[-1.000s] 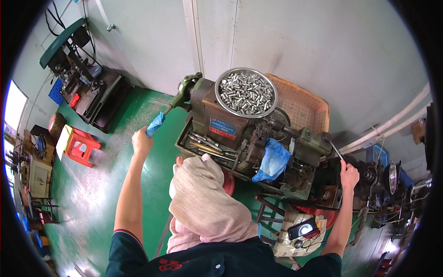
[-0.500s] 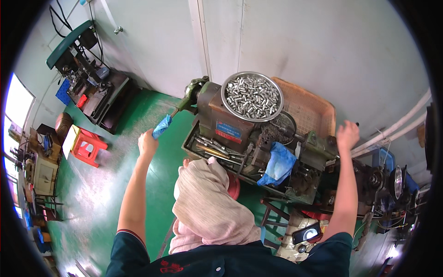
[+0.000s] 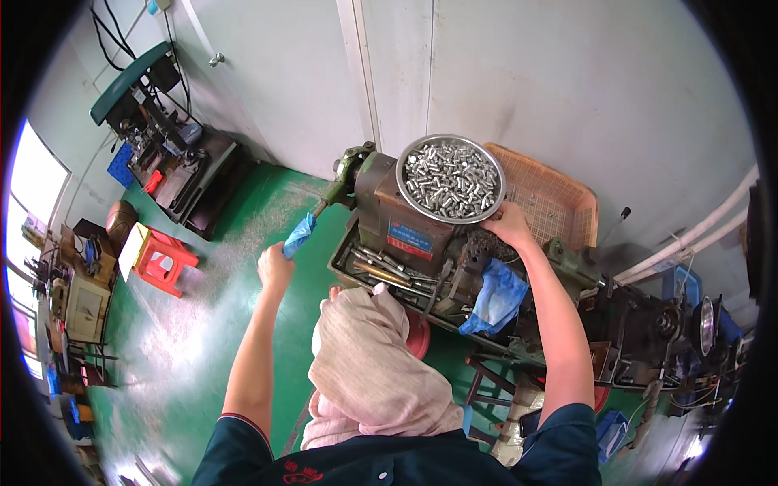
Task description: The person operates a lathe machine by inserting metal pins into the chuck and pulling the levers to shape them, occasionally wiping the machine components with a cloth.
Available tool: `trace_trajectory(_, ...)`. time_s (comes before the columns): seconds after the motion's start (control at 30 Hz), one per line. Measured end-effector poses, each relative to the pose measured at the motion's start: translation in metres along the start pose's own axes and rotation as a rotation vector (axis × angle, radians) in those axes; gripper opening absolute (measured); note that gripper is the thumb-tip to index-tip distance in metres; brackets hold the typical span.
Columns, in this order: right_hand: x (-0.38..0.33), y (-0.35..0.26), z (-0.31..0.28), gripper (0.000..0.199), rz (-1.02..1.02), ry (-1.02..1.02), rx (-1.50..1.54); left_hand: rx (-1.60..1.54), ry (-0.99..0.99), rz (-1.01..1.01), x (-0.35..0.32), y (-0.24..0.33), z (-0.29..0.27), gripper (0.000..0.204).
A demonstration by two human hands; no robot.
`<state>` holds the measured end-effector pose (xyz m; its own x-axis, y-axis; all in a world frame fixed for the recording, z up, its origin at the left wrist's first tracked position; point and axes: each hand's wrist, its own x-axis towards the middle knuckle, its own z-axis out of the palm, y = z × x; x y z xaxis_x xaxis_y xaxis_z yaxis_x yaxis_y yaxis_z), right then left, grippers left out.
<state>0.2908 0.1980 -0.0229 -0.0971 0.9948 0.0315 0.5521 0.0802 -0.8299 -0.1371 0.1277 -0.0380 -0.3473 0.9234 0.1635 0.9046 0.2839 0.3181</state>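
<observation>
Left hand point(image 3: 275, 266) clamped on blue-wrapped lever handle point(image 3: 299, 236), left of machine point(image 3: 405, 235). Right hand point(image 3: 507, 224) at near rim of metal bowl point(image 3: 450, 179) atop machine; finger closure hidden. Cloth point(image 3: 373, 364) covers lap.

Both bare forearms reach forward from dark blue short sleeves. The left arm stretches out nearly straight, its left hand point(image 3: 275, 266) closed in a fist, knuckles up. The right arm angles inward, and the right hand point(image 3: 507, 224) curls with its fingers bent downward.
</observation>
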Motion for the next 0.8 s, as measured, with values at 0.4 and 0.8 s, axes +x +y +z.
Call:
trace_trajectory(0.4, -0.002, -0.009, -0.014, 0.017, -0.015, 0.024, -0.191, -0.096, 0.010, -0.020, -0.036, 0.043, -0.002, 0.013)
trace_trajectory(0.8, -0.013, -0.108, -0.028, 0.005, -0.445, 0.350, -0.372, -0.081, 0.019, -0.002, -0.035, 0.039, 0.000, 0.010)
